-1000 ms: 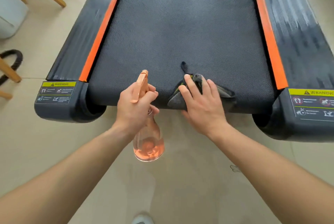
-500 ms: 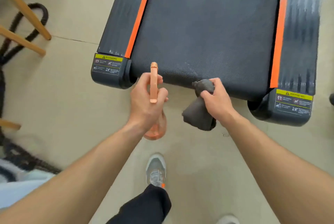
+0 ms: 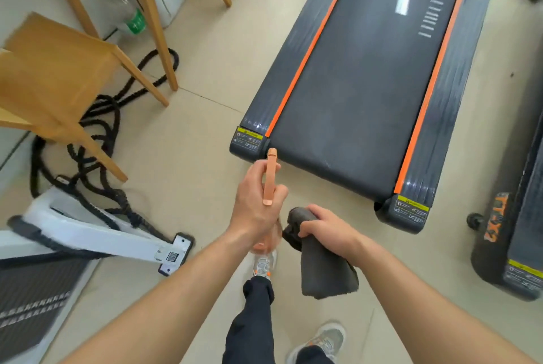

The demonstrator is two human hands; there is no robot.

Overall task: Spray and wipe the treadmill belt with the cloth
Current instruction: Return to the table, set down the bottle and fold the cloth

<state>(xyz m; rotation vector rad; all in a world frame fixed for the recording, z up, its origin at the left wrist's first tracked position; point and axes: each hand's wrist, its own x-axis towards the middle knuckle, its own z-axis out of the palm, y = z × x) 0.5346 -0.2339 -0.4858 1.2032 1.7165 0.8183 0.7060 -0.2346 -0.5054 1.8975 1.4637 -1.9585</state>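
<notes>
Now we've stepped back: our right hand (image 3: 329,228), fingers curled round the cloth (image 3: 326,272), holds it off the belt (image 3: 361,99), just short of its near end. Our left hand (image 3: 258,202) still grips the bottle (image 3: 269,178); wiping seems done.

A wooden chair (image 3: 50,78) stands at the left of the frame, with a thick black rope (image 3: 97,128) coiled on the beige floor (image 3: 191,128) beneath it. A clear bottle (image 3: 129,15) sits upper left, a white machine frame (image 3: 88,234) lower left, and a second treadmill (image 3: 517,217) at the right edge.

Home room used as small gym: treadmill (image 3: 367,93) on beige tile floor (image 3: 199,117), second treadmill (image 3: 517,217) at right edge, wooden chairs (image 3: 58,81) upper left, battle rope (image 3: 97,128) beside.
</notes>
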